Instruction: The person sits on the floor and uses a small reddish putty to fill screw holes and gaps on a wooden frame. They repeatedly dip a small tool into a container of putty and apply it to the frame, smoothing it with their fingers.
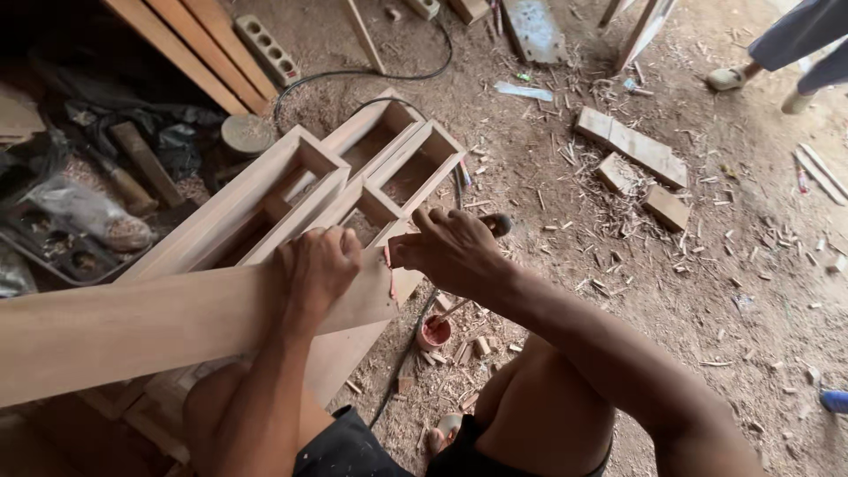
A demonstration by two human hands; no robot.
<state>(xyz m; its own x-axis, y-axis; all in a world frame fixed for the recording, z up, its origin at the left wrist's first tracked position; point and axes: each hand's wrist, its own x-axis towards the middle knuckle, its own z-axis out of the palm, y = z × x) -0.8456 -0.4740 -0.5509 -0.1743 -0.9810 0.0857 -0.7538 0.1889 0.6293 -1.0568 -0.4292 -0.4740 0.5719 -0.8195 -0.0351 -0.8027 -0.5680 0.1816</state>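
Plank [132, 327] is laid across the knees and pressed by the left hand [320, 265], fingers closed on its edge; a small tool is pinched by the right hand [450, 252] at its end, so steady pressure seems needed.

Premises are a rough woodworking shop with a bare earth floor [751, 265] strewn throughout with wood shavings [609, 203] and short offcut blocks [632, 146]. Open-ended wooden box frames [353, 177] lie on the ground beside stacked planks [190, 40], and a long sanded board [132, 322] is on the work position. A multi-socket power strip [267, 49] with a black cable [371, 75] runs across the dirt, and a small red pot with a brush [435, 332] stands among the chips.
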